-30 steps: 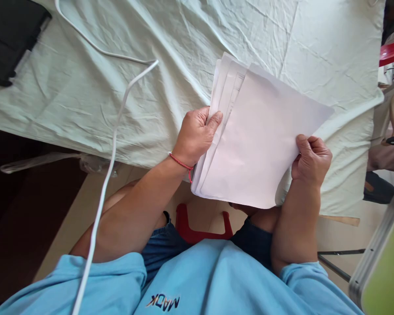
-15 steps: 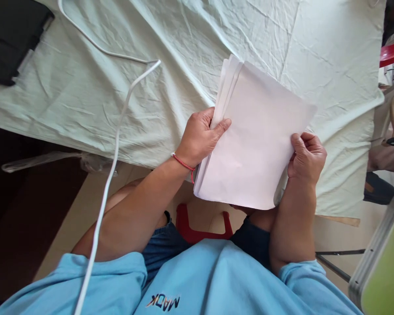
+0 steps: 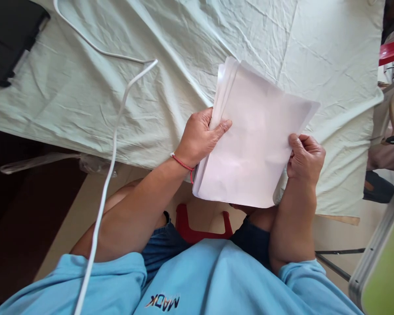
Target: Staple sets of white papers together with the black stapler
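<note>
Head view, only view available. Landmark: the stack of white sheets [image 3: 256,144], sitting at centre right of frame, held in the air over the near edge of the table.

Left hand [image 3: 198,138] is gripping the stack's left long edge; thumb lying across the top sheet, fingers curling behind and out of sight. Red thread bracelet [image 3: 183,163] is circling that wrist, just below and left of the stack's lower corner.

Right hand [image 3: 304,157] is pinching the stack's right edge; thumb on top, fingers folding under the paper. Both hands are closing on the same stack, one on each side.

The top sheet is showing blank. The sheet edges are fanning slightly at the stack's upper left corner, several layers visible; count not readable.

Behind and around the stack, a wrinkled pale green cloth [image 3: 170,57] is covering the table. A white cable [image 3: 113,144] is running well to the left of the stack, from the cloth down past the person's left arm. A black object [image 3: 9,37] is lying far to the stack's upper left, at the frame corner; cannot tell what it is.

Below the stack, a red stool [image 3: 197,229] is showing between the person's knees. The light blue shirt [image 3: 216,280] is filling the lower frame
</note>
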